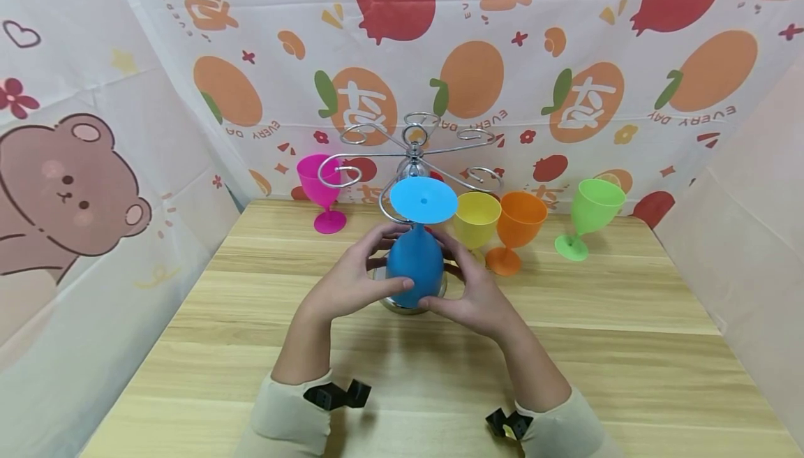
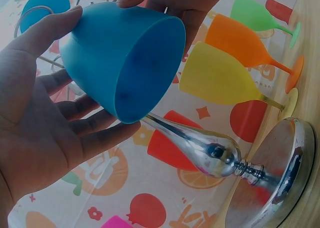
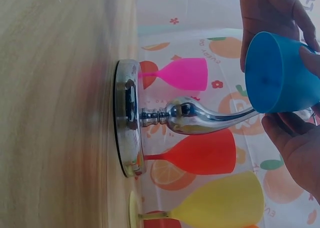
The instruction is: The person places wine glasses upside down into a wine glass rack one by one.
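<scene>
A blue plastic goblet (image 1: 416, 262) hangs upside down between both hands, its round foot (image 1: 423, 200) on top and its open mouth facing down. My left hand (image 1: 352, 280) holds the bowl from the left, thumb at the front and fingers around the side. From the other side my right hand (image 1: 474, 297) grips it, thumb near the rim. Right behind is a chrome goblet rack (image 1: 413, 153) with curled wire arms; the goblet's foot overlaps one arm in the head view. In the left wrist view the rim is well above the rack's round base (image 2: 280, 173).
Upright goblets stand about the rack: pink (image 1: 320, 182) at left, red (image 3: 205, 153) behind, yellow (image 1: 476, 220) and orange (image 1: 521, 220) close at right, green (image 1: 593, 207) farther right. A printed cloth (image 1: 477, 81) backs the wooden table (image 1: 628, 346).
</scene>
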`<act>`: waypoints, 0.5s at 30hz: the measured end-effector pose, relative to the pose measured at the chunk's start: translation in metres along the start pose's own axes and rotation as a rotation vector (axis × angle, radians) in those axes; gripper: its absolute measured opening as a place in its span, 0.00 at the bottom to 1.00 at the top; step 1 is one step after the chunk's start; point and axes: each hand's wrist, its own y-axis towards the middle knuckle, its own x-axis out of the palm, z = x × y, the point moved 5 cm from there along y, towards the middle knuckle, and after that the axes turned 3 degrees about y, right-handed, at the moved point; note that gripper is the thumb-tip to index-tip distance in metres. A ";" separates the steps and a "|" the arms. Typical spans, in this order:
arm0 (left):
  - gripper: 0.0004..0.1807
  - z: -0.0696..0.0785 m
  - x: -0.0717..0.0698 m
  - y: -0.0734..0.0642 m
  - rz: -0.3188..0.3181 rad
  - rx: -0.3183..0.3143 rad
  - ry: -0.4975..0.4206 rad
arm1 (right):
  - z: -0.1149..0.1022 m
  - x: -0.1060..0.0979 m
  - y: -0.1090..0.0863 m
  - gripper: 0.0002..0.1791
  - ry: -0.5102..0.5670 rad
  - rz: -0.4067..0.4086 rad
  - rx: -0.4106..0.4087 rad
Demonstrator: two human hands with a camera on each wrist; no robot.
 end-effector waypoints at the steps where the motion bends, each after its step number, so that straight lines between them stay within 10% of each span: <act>1: 0.43 0.000 0.000 0.000 -0.001 0.004 0.003 | 0.000 0.000 0.000 0.54 0.000 -0.001 -0.002; 15: 0.43 0.000 0.001 0.001 -0.011 0.012 0.010 | 0.002 0.002 -0.001 0.53 0.002 0.007 0.037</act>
